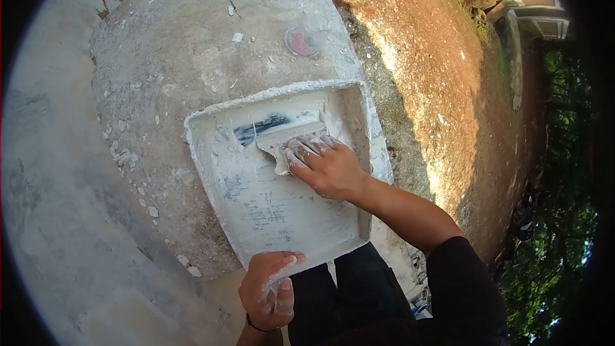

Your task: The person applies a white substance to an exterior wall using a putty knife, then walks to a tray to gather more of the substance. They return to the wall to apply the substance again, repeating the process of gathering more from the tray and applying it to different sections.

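A shallow rectangular tray (204,170), coated in whitish paste, stands on a rough stone-like surface. Inside it my right hand (323,165) is closed on a flat, paste-covered scraper (275,147), near a dark bare streak in the tray's far part. White paste coats the fingers. At the tray's near edge is my left hand (270,288), its fingers curled and smeared with white; whatever it may hold is hidden.
A clear plastic cup (302,41) lies beyond the tray on the crusted surface (173,45). Pale floor (57,218) spreads at the left. Brown ground (442,77) lies at the right, with trees and a building farther off.
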`<state>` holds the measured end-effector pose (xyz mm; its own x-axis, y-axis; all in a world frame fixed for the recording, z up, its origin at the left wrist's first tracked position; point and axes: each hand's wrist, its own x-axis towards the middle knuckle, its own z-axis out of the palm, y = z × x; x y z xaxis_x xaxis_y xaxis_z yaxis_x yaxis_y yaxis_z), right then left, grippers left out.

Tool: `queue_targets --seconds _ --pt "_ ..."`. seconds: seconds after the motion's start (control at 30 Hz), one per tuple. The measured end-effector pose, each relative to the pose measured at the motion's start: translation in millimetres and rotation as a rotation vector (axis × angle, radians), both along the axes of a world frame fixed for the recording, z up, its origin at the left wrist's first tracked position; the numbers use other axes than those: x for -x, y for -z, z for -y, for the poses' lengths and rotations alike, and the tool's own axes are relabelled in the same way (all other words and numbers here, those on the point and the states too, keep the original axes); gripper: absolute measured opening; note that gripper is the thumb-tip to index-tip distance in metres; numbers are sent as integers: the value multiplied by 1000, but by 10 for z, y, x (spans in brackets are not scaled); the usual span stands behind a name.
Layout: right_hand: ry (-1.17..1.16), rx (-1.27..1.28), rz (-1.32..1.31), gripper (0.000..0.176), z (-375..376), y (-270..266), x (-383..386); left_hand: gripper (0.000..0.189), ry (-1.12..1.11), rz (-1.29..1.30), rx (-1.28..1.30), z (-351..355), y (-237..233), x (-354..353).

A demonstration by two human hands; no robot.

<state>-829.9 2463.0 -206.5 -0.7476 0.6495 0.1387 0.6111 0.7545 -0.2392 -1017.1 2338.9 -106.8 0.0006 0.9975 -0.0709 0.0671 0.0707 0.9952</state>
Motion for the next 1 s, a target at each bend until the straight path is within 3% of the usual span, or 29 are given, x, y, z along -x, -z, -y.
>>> queue_targets --seconds 0.07,0.13,0.53,0.7,1.0 --pt "12 34 8 24 -55 -50 0 23 11 5 -1 -17 -12 -5" --pt "67 -120 -57 23 -203 -43 30 23 22 14 6 -12 5 -7" --pt "134 64 39 23 1 -102 -57 25 111 73 9 10 33 -149" --pt "137 -148 20 23 -188 -143 -179 25 107 51 15 47 73 -117" --pt "137 -10 14 24 77 73 -278 30 119 72 33 138 131 -141"
